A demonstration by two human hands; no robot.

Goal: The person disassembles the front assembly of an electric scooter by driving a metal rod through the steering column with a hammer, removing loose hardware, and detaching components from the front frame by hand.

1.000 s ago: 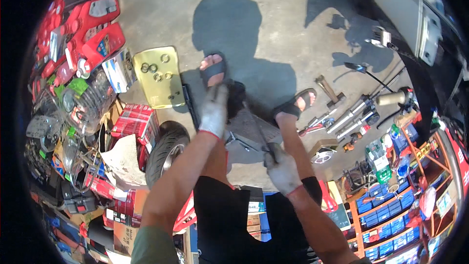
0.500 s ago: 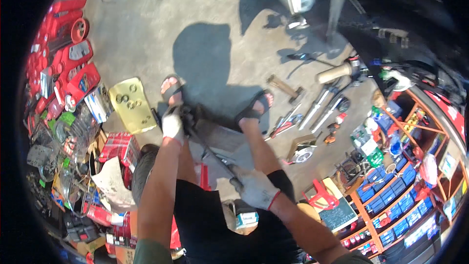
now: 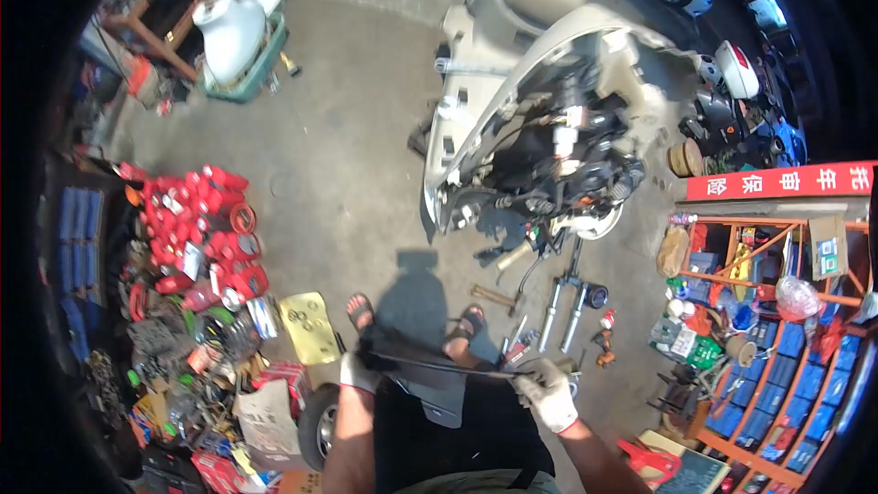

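Note:
My left hand (image 3: pixel 358 372), in a pale work glove, is closed round the bulky dark end of a long black bar-like part (image 3: pixel 439 364). Its fingers are partly covered by the part. The thinner end rests in the closed fingers of my gloved right hand (image 3: pixel 547 393). The part lies almost level across my body, above my lap and between my feet. I cannot make out exactly what part it is. A grey flat piece (image 3: pixel 437 401) shows just below it.
Ahead stands a beige scooter (image 3: pixel 540 82) with its front opened. A motorcycle fork (image 3: pixel 560 313) and a hammer (image 3: pixel 494 295) lie right of my feet. Left are a yellow sheet (image 3: pixel 315 344) with rings, red containers (image 3: pixel 206 229) and a tyre (image 3: pixel 315 425). An orange shelf (image 3: pixel 777 375) stands right.
The view has lifted and now takes in the scooter. The long part has swung from a slant to nearly level, as my right hand moved outward and farther from my body.

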